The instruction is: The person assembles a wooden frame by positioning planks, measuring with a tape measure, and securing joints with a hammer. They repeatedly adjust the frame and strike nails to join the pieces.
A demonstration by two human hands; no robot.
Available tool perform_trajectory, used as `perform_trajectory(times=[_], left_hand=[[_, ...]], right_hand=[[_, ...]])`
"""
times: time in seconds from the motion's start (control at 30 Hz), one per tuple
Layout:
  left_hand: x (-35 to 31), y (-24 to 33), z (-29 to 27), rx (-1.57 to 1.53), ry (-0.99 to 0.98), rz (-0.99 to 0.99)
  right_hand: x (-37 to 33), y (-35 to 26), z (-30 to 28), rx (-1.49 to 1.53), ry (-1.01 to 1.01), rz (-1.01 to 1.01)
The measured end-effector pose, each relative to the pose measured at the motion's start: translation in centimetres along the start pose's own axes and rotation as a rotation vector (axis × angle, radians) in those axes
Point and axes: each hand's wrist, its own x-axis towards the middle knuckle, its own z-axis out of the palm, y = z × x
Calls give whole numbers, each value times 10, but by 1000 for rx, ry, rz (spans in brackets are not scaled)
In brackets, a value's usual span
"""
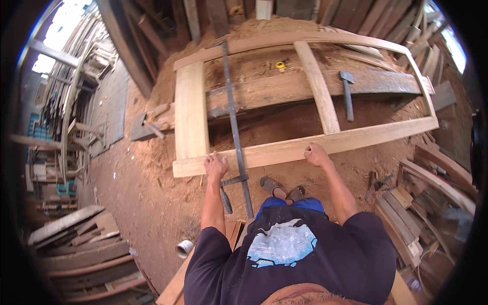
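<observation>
A pale wooden frame (190,112) with a wide end board and a narrower crosspiece lies over a heavy, dark timber beam. My left hand (216,166) grips its near rail close to the left corner, fingers bent over the wood. Farther right on that rail, my right hand (316,154) is closed, its curled fingers against the edge. A long dark bar clamp (232,112) spans the frame from far rail to near rail, just right of my left hand. Its handle (226,201) hangs beside my left forearm.
On the beam (264,94) rest a hammer (347,96) and, behind it, a yellow tape measure (280,65). Another tool (152,127) lies at the beam's left end. Stacked boards (86,249) stand at left; timber offcuts (406,218) lie at right. A white cup (184,248) sits on the sawdust-covered floor.
</observation>
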Motion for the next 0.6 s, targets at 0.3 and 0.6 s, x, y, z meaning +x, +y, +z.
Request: perform_trajectory(times=[0.3,0.6], left_hand=[[9,24,1,-69,122,-136],[6,26,-11,-195,64,-312]], right_hand=[[23,57,-85,-41,373,169],[108,127,-177,-185,408,587]])
